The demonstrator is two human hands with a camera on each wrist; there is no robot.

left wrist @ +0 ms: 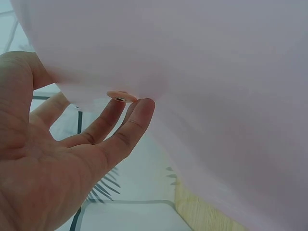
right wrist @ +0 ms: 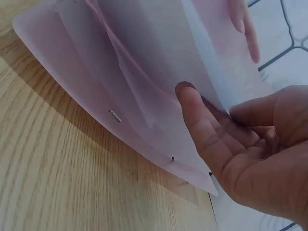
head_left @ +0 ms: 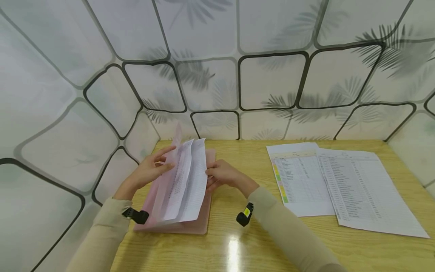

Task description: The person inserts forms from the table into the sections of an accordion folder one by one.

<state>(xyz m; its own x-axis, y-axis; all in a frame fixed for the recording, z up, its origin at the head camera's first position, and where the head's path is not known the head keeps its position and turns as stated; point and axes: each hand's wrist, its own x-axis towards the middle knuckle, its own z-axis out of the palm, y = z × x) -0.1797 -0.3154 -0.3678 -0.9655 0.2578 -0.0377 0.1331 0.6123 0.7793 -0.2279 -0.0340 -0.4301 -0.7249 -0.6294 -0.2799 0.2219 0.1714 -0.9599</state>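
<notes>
On the left part of the table lies a pink folder [head_left: 198,224], its translucent cover [head_left: 159,204] lifted. Printed sheets [head_left: 195,185] stand tilted up inside it. My left hand [head_left: 149,172] holds the raised cover between thumb and fingers. Near those fingertips, a small round snap button [left wrist: 121,98] shows in the left wrist view. At the sheets' right edge my right hand [head_left: 225,173] pinches paper between thumb and fingers. The right wrist view shows the sheets [right wrist: 168,53] bent up above the folder's back [right wrist: 86,86]; how many are pinched cannot be told.
Two printed sheets lie on the right of the wooden table [head_left: 244,245]: one with a coloured strip [head_left: 299,177], partly under a larger list [head_left: 367,189]. A patterned wall [head_left: 272,83] borders the back and left. Each wrist wears a black strapped device [head_left: 245,214].
</notes>
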